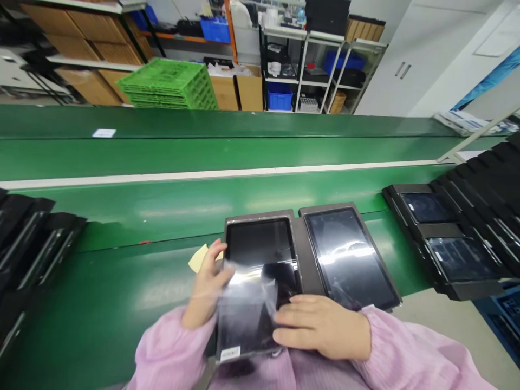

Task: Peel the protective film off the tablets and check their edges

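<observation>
The left hand (207, 283) is clamped on clear plastic film (247, 298) raised over a black-cased tablet (255, 244); the right hand (320, 327) lies open, its grip apart, flat across the tablet.

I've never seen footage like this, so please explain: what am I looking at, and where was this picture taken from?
This picture comes from a camera worn on a person's head, looking down at their own bare hands; no machine is involved. The left hand touches clear plastic film, while the right hand lies on a dark tablet-like screen with the film over part of it. Nearby, a second screen sits in a dark tray on a green belt bench, with stacked black trays alongside.
</observation>
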Motion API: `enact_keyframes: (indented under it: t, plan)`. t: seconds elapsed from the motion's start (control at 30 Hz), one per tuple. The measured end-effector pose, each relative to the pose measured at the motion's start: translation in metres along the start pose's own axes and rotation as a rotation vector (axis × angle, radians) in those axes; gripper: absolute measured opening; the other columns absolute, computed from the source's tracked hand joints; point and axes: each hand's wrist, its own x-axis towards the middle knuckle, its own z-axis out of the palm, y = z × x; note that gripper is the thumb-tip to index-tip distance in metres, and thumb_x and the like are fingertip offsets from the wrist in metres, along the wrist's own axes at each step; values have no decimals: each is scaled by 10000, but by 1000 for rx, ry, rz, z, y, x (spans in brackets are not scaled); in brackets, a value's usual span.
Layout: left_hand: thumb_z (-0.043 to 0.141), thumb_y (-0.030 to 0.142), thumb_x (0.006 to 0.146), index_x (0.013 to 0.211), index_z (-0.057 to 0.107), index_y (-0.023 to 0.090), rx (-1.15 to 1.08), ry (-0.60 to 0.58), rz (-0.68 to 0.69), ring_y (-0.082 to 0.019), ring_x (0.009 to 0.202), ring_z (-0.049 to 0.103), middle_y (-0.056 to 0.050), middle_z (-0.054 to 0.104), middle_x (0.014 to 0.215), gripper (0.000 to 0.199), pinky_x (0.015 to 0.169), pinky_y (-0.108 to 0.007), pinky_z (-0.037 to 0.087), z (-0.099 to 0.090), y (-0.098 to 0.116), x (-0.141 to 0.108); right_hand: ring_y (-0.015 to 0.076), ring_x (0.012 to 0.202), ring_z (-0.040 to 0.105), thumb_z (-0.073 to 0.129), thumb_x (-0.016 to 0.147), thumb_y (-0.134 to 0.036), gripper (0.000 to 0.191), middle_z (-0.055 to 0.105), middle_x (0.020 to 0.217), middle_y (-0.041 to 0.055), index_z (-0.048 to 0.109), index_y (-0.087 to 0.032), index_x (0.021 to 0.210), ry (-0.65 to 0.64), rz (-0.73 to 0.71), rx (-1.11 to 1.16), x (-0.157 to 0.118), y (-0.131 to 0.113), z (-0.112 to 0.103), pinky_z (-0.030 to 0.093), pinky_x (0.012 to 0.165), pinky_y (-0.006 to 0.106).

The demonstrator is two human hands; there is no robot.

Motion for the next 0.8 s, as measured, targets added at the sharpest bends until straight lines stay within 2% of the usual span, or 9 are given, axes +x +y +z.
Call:
enact_keyframes:
  t: [0.07,0.17,0.23,0.3,0.43,0.53,0.63,0.7,0.8]
  plan:
    - [680,241,632,1321,365,240,4,-24,-46,-296,1352,264,-92,321,1458,758,1110,-459,212,8,6,20,184,1186,439,411,922,-156,371,469,1334,58,467,-303,1257,21,36,-98,8,1,-2,418,928,334]
    - [656,240,630,1406,221,193,-57,-69,-98,-292,1350,273,-113,276,1483,891,1104,-404,246,14,9,39,276,1265,329,501,879,-139,285,437,1350,61,598,-310,1086,132,119,-291,22,14,-7,359,966,462]
    - [652,234,636,1407,219,186,-118,-106,-96,-286,1345,287,-109,280,1485,885,1092,-388,271,14,8,41,303,1212,375,548,866,-200,128,500,1283,72,665,-240,836,181,176,-342,33,28,-8,360,936,482]
    - [661,226,638,1389,259,180,-162,-132,-63,-285,1331,311,-107,319,1468,853,1081,-392,288,13,7,40,288,1065,482,567,857,-264,211,584,1137,94,652,-201,674,222,302,-306,43,45,-7,406,850,446]
    - [655,167,629,1309,396,179,-201,-148,-42,-281,1281,387,-82,459,1375,728,1064,-388,310,12,9,37,194,762,566,559,830,-301,238,599,801,63,652,-182,646,424,762,-27,64,76,-10,458,711,330]
    - [649,143,638,1273,441,192,-220,-155,-62,-269,1229,450,-70,516,1320,671,1035,-380,348,12,11,36,172,683,578,562,793,-357,233,601,709,22,649,-184,663,485,955,189,72,78,-20,465,678,299]
    - [662,160,650,1283,434,201,-232,-152,-64,-266,1231,449,-72,509,1328,675,1027,-375,357,12,11,36,186,755,617,514,823,-351,231,677,844,37,690,-204,849,372,919,367,64,58,-33,488,696,307]
    - [681,187,651,1288,432,192,-239,-159,-55,-273,1237,442,-80,498,1340,684,1028,-383,356,11,9,36,185,849,634,476,850,-285,244,663,1050,52,696,-233,940,168,734,467,51,41,-38,509,730,309]
    - [700,241,661,1284,434,180,-246,-191,-26,-274,1224,456,-92,488,1351,681,1020,-389,366,9,6,36,193,1067,579,395,868,-141,341,576,1242,50,709,-262,922,-95,428,460,30,20,-36,495,858,341]
